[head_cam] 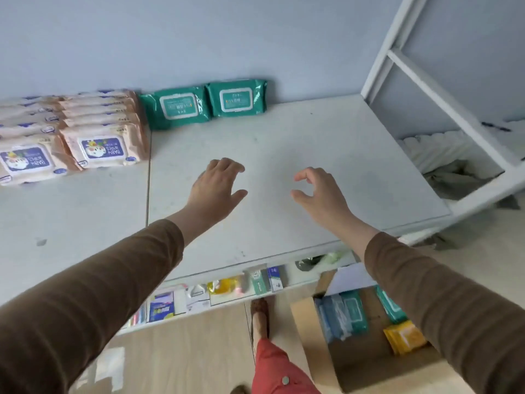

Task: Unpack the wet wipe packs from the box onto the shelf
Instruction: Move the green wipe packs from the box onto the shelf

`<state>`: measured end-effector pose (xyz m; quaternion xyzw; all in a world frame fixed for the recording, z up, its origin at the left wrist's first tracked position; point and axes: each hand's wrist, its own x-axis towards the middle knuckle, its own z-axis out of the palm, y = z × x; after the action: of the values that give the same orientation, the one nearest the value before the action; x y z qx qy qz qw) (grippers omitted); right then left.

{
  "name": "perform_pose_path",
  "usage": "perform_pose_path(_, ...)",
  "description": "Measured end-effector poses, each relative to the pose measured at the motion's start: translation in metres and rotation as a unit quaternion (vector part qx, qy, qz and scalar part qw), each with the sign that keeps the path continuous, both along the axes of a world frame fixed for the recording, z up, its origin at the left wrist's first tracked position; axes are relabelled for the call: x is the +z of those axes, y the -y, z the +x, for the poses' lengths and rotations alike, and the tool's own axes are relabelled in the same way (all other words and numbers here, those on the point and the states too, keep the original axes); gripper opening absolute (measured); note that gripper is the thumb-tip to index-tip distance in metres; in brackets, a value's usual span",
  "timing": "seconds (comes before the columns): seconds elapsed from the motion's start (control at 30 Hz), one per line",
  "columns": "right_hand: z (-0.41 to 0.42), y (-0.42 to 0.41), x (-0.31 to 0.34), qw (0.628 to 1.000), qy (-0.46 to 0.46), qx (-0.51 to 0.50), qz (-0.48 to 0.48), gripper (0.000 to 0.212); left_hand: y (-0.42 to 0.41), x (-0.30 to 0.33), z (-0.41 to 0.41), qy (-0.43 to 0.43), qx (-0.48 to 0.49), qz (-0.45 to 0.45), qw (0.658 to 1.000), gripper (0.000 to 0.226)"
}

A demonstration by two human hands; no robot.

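Observation:
Two green wet wipe packs [204,102] stand side by side against the wall at the back of the white shelf [326,172]. Rows of peach baby wipe packs [99,132] fill the shelf's back left. My left hand [218,186] and my right hand [318,191] hover over the middle of the shelf, both empty with loosely curled fingers, well short of the green packs. The cardboard box [360,362] sits on the floor at lower right and holds blue, green and yellow packs [352,311].
A lower shelf [227,288] under the front edge carries small packaged goods. A white metal frame [443,103] stands to the right with white rolls behind it. My foot [260,317] and red trouser leg are beside the box.

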<state>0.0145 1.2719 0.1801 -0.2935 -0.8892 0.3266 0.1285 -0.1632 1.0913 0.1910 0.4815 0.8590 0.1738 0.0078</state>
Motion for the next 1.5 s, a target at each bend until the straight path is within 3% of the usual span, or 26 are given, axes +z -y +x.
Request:
perform_pose_path(0.2,0.139,0.025,0.0,0.995,-0.062,-0.063,0.054,0.017,-0.001,-0.009,0.124,0.006,-0.084,0.04,0.996,0.041)
perform_pose_path(0.4,0.267,0.0,-0.037,0.99,-0.039,-0.131,0.011,0.01,-0.04,-0.039,0.24,0.014,-0.186,0.043,0.982,0.041)
perform_pose_path(0.6,0.377,-0.045,-0.112,0.981,0.053,-0.168,-0.085,0.015,-0.09,-0.111,0.342,0.045,-0.212,-0.053,0.975,0.043)
perform_pose_path(0.8,0.468,-0.094,-0.208,0.93,0.175,-0.222,-0.236,0.036,-0.145,-0.209,0.413,0.101,-0.191,-0.189,0.958,0.047)
perform_pose_path(1.1,0.503,-0.173,-0.371,0.884,0.265,-0.266,-0.279,0.05,-0.216,-0.37,0.436,0.066,-0.227,-0.303,0.923,0.056)
perform_pose_path(1.5,0.469,-0.252,-0.571,0.889,0.295,-0.285,-0.202,0.036,-0.31,-0.573,0.422,-0.094,-0.385,-0.385,0.834,0.058)
